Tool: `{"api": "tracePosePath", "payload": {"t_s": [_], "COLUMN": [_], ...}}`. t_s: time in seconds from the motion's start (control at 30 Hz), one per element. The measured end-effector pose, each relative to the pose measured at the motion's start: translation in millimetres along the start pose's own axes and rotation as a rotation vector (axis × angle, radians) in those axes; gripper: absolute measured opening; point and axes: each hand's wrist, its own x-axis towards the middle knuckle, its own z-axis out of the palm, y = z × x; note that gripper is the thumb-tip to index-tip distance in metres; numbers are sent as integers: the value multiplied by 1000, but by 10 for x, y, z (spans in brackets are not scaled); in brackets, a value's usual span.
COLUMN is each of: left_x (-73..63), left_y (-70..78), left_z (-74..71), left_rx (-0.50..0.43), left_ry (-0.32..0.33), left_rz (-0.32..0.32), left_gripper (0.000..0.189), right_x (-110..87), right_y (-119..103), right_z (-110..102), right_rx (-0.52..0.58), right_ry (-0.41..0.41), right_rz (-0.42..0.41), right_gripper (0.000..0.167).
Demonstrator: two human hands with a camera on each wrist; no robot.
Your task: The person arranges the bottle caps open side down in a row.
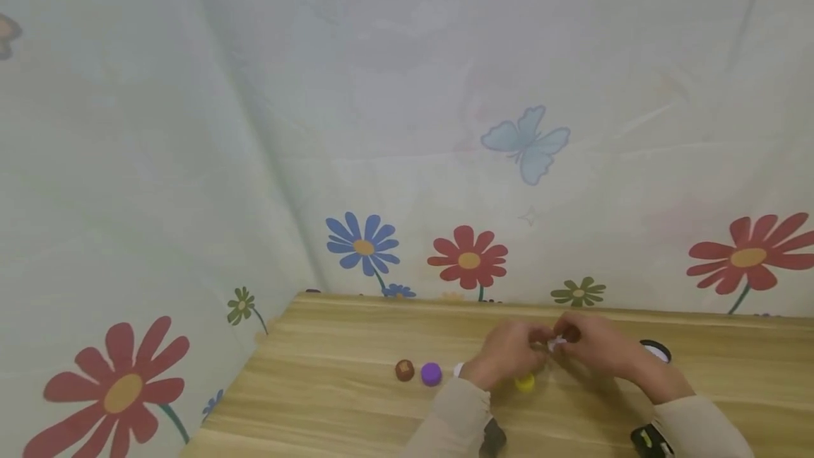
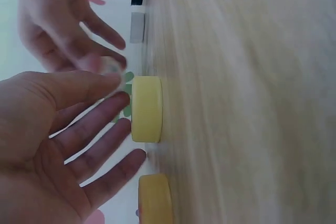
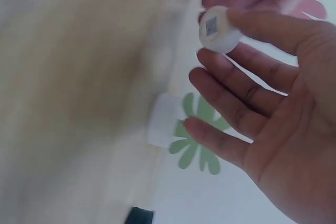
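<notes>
Both hands meet over the table around a small white round piece (image 3: 218,29) that bears a square printed code. My right hand (image 3: 283,87) pinches it between thumb and forefinger, the other fingers spread out. From the opposite side my left hand (image 2: 68,124) has its thumb and forefinger on the same piece, its lower fingers spread; motion blurs the contact. Just below the hands a yellow disc (image 1: 524,382) lies on the table, and in the left wrist view this yellow disc (image 2: 147,108) stands close by the left fingertips.
Left of the hands lie a brown disc (image 1: 404,370) and a purple disc (image 1: 431,374). A white item (image 1: 458,370) shows partly behind the left wrist. A black-rimmed white round item (image 1: 656,351) lies beyond the right forearm. The wooden table (image 1: 337,345) meets a flowered curtain (image 1: 407,161).
</notes>
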Motion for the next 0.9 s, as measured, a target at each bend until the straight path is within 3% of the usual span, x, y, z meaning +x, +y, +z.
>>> {"api": "tracePosePath", "payload": {"t_s": [0.13,0.4,0.67,0.9], "left_x": [-11,-50,-97,-131], "left_y": [-3,2,-7,30], "left_z": [-16,-61,-107,-158], "left_rx": [-107,-194,-210,-216], "left_ry": [60,122,142,146], "left_rz": [-16,-7,54,62], "left_gripper": [18,9,18,31], "right_x": [-30,-65,-81,-89], "right_y": [-116,-226,-239,-264], "right_z": [-109,-198,-192,-173], "right_rx": [92,92,142,220], "right_ry": [-16,3,3,-7], "right_rz": [34,43,26,5], "right_gripper": [15,14,15,19]}}
